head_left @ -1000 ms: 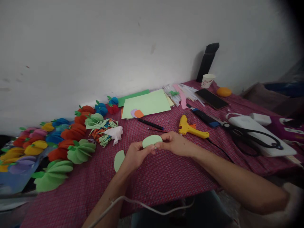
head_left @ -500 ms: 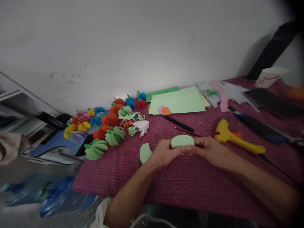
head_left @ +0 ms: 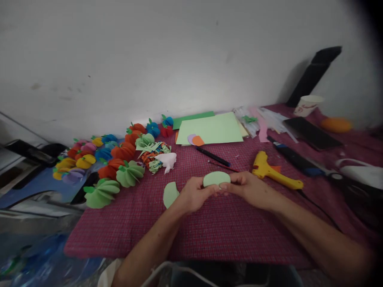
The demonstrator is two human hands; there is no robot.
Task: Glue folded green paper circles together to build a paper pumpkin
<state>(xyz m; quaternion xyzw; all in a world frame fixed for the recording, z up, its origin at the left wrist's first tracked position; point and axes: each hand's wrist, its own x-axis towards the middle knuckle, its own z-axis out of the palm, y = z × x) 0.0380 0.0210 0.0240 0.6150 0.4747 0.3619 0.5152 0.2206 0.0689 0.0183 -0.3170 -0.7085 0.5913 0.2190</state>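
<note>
Both my hands meet over the middle of the red checked tablecloth and pinch a folded light green paper piece. My left hand grips its left end with closed fingers. My right hand grips its right end, fingers also closed. A second light green cut paper piece lies flat on the cloth just left of my left hand.
Several paper fruit shapes in green, orange, blue and yellow cluster at the left. Green paper sheets, a black pen, a yellow glue gun, black scissors, a phone and a paper cup lie beyond.
The view has swung left and then partly back; my hands still pinch the same green paper piece in about the same spot on the cloth.
</note>
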